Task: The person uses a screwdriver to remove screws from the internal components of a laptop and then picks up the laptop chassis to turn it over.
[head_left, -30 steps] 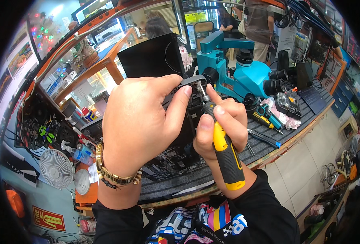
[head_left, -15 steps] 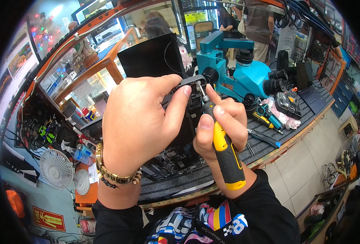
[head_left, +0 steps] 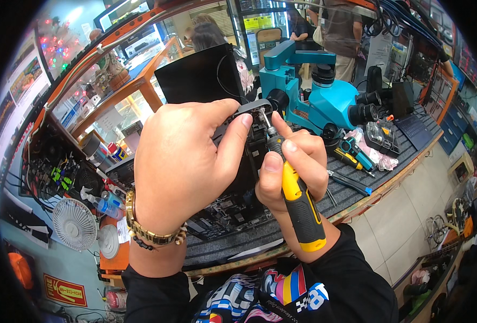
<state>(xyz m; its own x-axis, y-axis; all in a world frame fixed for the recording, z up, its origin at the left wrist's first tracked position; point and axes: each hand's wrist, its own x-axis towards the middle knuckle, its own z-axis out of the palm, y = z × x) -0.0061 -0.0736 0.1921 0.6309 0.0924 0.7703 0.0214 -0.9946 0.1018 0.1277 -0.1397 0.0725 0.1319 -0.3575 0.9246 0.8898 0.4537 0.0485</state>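
Observation:
My left hand point(head_left: 182, 156) pinches a small dark-grey curved plastic piece point(head_left: 255, 104) between thumb and forefinger. Wrapped in my right hand point(head_left: 311, 164) is a yellow-and-black electric screwdriver point(head_left: 303, 215), its thin bit slanting up to the piece's underside. Whether the bit sits in a screw is too small to tell. Behind my hands rises a black laptop screen point(head_left: 198, 75). Below them lies an opened laptop body point(head_left: 228, 215) with bare circuit boards, partly hidden by my hands and forearms.
A teal microscope point(head_left: 330, 99) stands behind my right hand. Pliers point(head_left: 351, 183), a teal-and-black tool point(head_left: 357, 153) and a clear case point(head_left: 381, 137) lie on the grey ribbed mat at right. A white fan point(head_left: 74, 225) and spray bottle point(head_left: 108, 204) are at left. People are beyond the bench.

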